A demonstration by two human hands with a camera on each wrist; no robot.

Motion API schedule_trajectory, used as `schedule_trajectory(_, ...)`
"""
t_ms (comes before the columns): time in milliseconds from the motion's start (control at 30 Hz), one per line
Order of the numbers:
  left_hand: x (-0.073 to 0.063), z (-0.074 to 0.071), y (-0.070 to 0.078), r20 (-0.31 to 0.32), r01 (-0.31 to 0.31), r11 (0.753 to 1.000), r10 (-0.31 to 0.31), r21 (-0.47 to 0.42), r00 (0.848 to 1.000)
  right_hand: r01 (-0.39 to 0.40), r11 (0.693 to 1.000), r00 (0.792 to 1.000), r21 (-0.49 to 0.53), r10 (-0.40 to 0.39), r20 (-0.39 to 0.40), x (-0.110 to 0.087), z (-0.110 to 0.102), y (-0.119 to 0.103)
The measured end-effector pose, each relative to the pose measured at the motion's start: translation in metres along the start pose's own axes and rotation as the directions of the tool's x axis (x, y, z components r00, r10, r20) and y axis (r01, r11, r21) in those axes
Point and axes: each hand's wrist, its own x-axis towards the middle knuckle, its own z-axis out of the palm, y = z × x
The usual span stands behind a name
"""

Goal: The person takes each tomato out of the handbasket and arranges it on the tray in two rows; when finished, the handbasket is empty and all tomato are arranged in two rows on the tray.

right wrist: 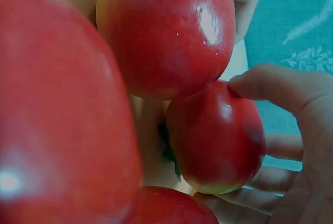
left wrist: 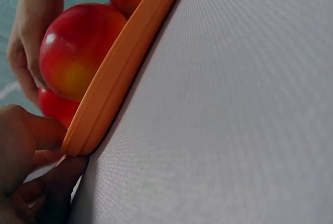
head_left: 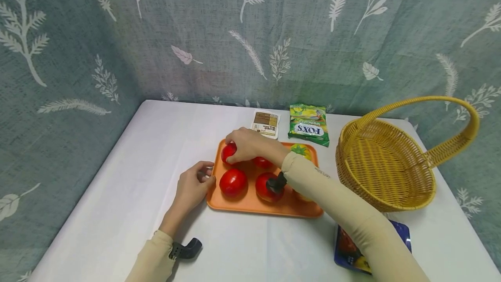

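An orange tray (head_left: 250,206) carries several glossy red fruits (head_left: 233,182), some with yellow patches. My left hand (head_left: 192,189) pinches the tray's left edge between thumb and fingers; the left wrist view shows the rim (left wrist: 99,107) between them. Over the tray's far left corner, my right hand (head_left: 250,143) grips a smaller red fruit (right wrist: 218,138), thumb on one side and fingers round the other. A green leafy bit (right wrist: 169,153) shows beside that fruit. A yellow fruit with green leaves (head_left: 302,151) sits at the tray's far right, and my right forearm hides part of the tray.
Right of the tray stands a yellow wicker basket (head_left: 385,164) with a tall handle. A green sweets packet (head_left: 309,124) and a small brown-and-white packet (head_left: 266,124) lie behind the tray. A blue package (head_left: 401,234) is partly under my right forearm. Patterned green cloth (head_left: 203,34) borders the table.
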Motion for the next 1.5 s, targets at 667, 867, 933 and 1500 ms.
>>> schedule_trajectory(667, -0.003, 0.000, 0.001, 0.013, 0.012, 1.000, -0.012, 0.005, 1.000, 0.003, 0.997, 0.999, 0.071, 0.001, -0.045, -0.009, -0.001, 0.007)
schedule_trajectory(867, -0.002, 0.001, 0.001, 0.016, 0.020, 1.000, -0.020, 0.004, 1.000, 0.001, 0.998, 0.999, 0.062, 0.002, -0.051, -0.013, -0.001, 0.010)
schedule_trajectory(933, -0.001, 0.001, 0.002, 0.015, 0.016, 1.000, -0.016, 0.004, 1.000, -0.001, 0.998, 0.998, 0.057, 0.005, -0.069, -0.015, -0.002, 0.011)
schedule_trajectory(1500, 0.002, -0.070, 0.029, 0.082, -0.127, 0.985, 0.118, 0.116, 0.990, 0.155, 0.987, 0.847, 0.050, -0.107, -0.520, -0.121, -0.036, 0.010)
